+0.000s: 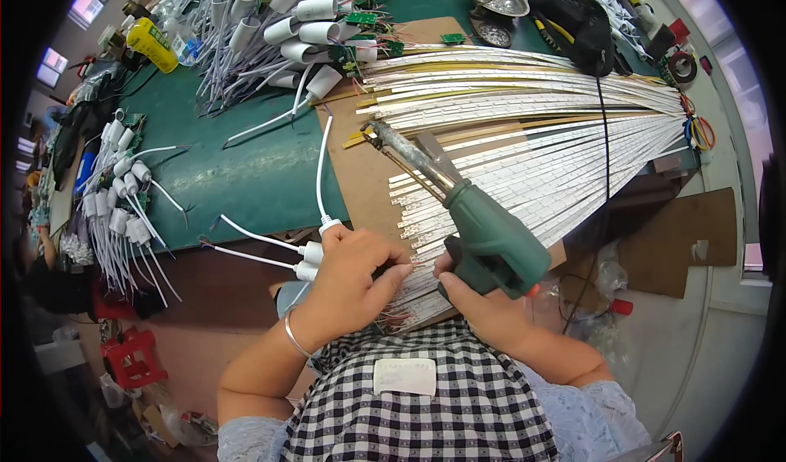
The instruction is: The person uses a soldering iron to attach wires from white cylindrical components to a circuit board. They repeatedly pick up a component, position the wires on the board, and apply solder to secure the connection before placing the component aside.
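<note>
Fingers [385, 247] curled, left hand [354, 275] pinches (apparently) thin wires [417, 264]; right hand [490, 308] grips a green soldering gun [501, 231].

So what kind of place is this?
Probably a workshop or small factory where electrical things get put together. You can see a green soldering gun, lots of long white strips fanned out, and piled white tubes with green circuit boards.

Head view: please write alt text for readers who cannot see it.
A person's right hand holds a green soldering gun over white strips; a white cable extends from the left hand. Cabled white cylinders lie on a green tabletop.
</note>
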Motion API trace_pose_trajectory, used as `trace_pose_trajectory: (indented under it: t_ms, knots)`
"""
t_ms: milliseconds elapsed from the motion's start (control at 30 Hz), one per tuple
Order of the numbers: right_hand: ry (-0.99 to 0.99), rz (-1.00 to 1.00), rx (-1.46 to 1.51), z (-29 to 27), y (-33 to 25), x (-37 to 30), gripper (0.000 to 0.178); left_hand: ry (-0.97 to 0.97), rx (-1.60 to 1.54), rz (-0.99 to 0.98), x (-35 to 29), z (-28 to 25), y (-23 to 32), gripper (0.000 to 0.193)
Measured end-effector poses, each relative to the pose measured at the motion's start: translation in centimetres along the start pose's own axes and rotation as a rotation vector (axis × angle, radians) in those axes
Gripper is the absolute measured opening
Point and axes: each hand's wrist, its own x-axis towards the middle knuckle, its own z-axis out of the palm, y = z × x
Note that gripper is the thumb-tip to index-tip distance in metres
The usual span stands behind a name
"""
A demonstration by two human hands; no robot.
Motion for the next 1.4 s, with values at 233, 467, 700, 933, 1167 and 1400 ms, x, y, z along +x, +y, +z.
trace_pose_trajectory:
  t_ms: [233, 467, 700, 933, 1167, 1400]
  knots:
    - [-0.204, 0.079, -0.265, -0.3, 0.3, 0.3, 0.036, -0.057, -0.039, -0.005, -0.3, -0.5, -0.4, 0.009]
    - [-0.041, -0.043, -0.129, 0.9, 1.4, 0.7, 0.013, -0.092, -0.15, 0.033, -0.1, -1.2, -0.7, 0.013]
    - [-0.102, -0.064, -0.386, 1.3, 1.8, 0.7, 0.032, -0.145, -0.175, 0.238, 0.0, -1.7, -1.6, 0.016]
    - [0.12, 0.284, -0.214, 0.5, -3.2, -0.2, 0.01, 0.285, 0.428, 0.203, 0.6, -2.1, -0.8, 0.019]
    - [0.053, 0.093, -0.355, -5.4, 2.0, -4.3, 0.013, 0.238, 0.464, 0.135, 0.7, 2.2, 0.5, 0.017]
    - [0.088, -0.026, -0.288, -7.4, 4.3, -7.1, 0.014, 0.247, 0.335, 0.099, 0.6, 2.8, -0.3, 0.017]
